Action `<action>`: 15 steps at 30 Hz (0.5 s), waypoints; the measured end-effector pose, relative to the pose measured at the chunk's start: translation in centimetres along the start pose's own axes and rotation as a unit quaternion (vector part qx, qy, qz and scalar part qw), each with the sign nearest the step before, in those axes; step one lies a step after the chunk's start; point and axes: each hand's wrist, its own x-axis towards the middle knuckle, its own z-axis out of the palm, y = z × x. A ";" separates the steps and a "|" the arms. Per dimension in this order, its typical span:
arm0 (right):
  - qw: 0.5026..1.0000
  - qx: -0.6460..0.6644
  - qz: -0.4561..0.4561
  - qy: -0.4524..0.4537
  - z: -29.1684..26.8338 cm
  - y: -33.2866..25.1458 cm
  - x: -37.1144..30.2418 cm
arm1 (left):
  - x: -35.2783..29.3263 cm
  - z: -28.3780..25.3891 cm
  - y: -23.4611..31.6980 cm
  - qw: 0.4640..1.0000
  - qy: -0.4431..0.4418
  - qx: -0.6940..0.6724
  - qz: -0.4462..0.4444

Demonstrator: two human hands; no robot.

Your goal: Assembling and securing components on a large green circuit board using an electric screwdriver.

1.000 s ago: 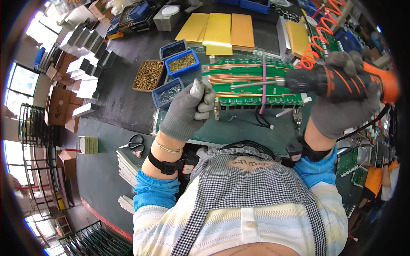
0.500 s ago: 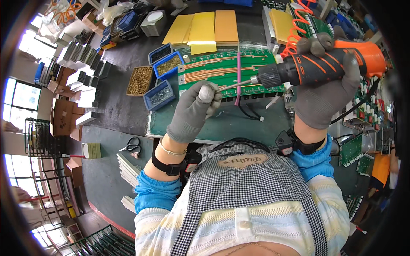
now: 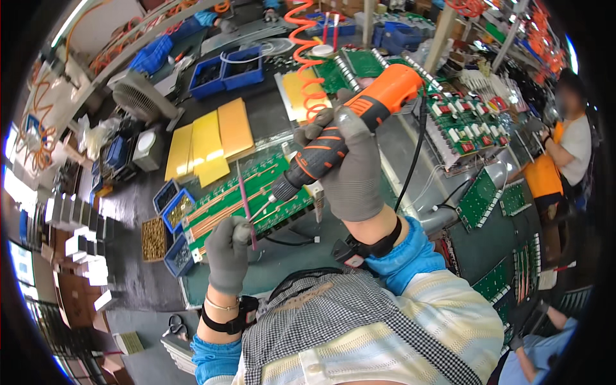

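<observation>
Gloved in grey, my right hand (image 3: 356, 170) is wrapped round an orange-and-black power screwdriver (image 3: 327, 151), which tilts with its bit (image 3: 262, 212) down to the left. At the bit's tip, my left hand (image 3: 229, 253), also gloved, has its thumb and fingers pinched together; whatever is between them is hidden. Both hands are over the near side of a green circuit board (image 3: 221, 205) with copper-coloured strips. A pink strip (image 3: 244, 199) crosses that board, close to the bit. From beneath the board's near edge comes a black cable (image 3: 289, 243) with a white plug.
Left of the board stand small blue bins (image 3: 179, 258) and a box of brass-coloured parts (image 3: 153, 239). Yellow sheets (image 3: 208, 151) lie behind it. An orange coiled hose (image 3: 301, 38) hangs beyond the screwdriver. Scissors (image 3: 174, 325) rest at lower left. Another person (image 3: 571, 141) is at far right.
The view has swung right, so the board and both hands appear farther left and lower. The screwdriver is tilted more steeply; my left fingers stay pinched at the bit's tip.
</observation>
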 end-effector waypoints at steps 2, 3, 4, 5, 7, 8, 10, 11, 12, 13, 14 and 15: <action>1.000 -0.006 0.010 0.000 -0.5 -0.3 0.2 | 0.5 0.3 0.3 1.000 -0.003 0.013 0.020; 1.000 -0.030 0.000 0.001 -0.8 -0.4 0.3 | 0.7 0.3 0.5 0.999 -0.012 0.024 0.020; 1.000 -0.025 0.005 0.001 -1.2 -0.5 0.3 | 0.9 0.4 0.7 1.000 -0.010 0.024 0.009; 1.000 -0.015 0.014 -0.011 -1.7 -0.8 0.1 | 1.1 0.5 0.8 0.999 -0.006 0.038 0.027; 0.983 0.113 0.061 -0.130 -2.4 -1.3 0.1 | 1.3 0.7 1.1 0.997 -0.005 0.049 0.051; 0.982 0.137 0.056 -0.114 -2.6 -1.5 -0.1 | 1.4 0.8 1.2 0.997 -0.004 0.044 0.062; 0.996 -0.071 -0.041 -0.046 -2.8 -2.2 -0.5 | 1.6 0.9 1.3 0.997 -0.061 0.038 0.016; 0.995 -0.055 -0.060 -0.049 -2.8 -2.5 -0.3 | 1.6 0.9 1.3 0.998 -0.053 0.038 0.007; 0.994 -0.040 -0.079 -0.069 -2.8 -3.0 -0.1 | 1.7 1.0 1.3 0.994 -0.062 0.085 -0.005; 0.993 -0.038 -0.080 -0.075 -2.8 -3.5 0.1 | 1.8 1.1 1.1 0.990 -0.069 0.124 0.002; 0.992 -0.035 -0.084 -0.082 -2.9 -4.2 0.4 | 1.9 1.2 0.9 0.989 -0.073 0.129 -0.024; 0.986 -0.052 -0.149 -0.048 -3.1 -4.6 1.1 | 2.0 1.4 0.7 0.980 -0.078 0.182 0.012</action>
